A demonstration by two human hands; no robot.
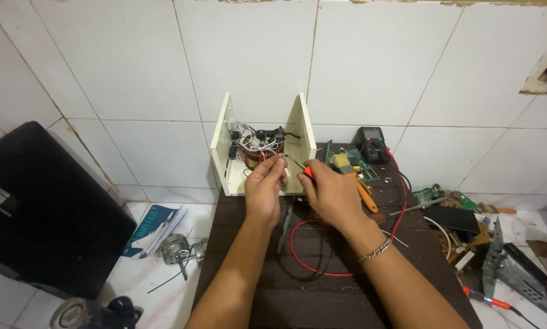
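Note:
A cream metal chassis [302, 131], open at front and top, stands on a dark wooden table [298, 292] against the tiled wall. Inside it sit a copper-wound coil and a tangle of white, red and black wires [258, 143]. My left hand [264, 186] is at the chassis mouth, pinching a small part or wire end between thumb and fingers. My right hand [331, 195], with a chain bracelet on the wrist, grips a red-handled screwdriver [302, 167] whose tip points toward my left fingers.
A brush with an orange handle [354, 176], a black multimeter [371, 145] and green circuit boards lie right of the chassis. Red and black leads [304, 256] loop over the table. A small motor [176, 248], a booklet and a black panel are at the left; metal parts lie right.

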